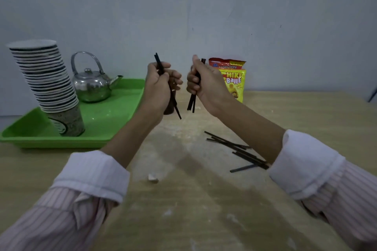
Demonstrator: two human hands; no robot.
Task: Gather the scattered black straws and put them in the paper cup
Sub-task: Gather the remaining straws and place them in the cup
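My left hand (161,83) grips a black straw (177,108) that runs upright through the fist, raised above the table. My right hand (204,81) grips a small bunch of black straws (191,103), their lower ends hanging below the fist. Both hands are held close together at the middle of the view. A dark paper cup (170,106) stands on the table behind my left hand, mostly hidden by it. Several more black straws (238,149) lie scattered on the wooden table (183,199), partly under my right forearm.
A green tray (106,120) at the left holds a tall leaning stack of paper cups (49,83) and a shiny metal kettle (91,85). Yellow and red snack bags (234,79) stand against the wall. A small scrap (153,178) lies on the table.
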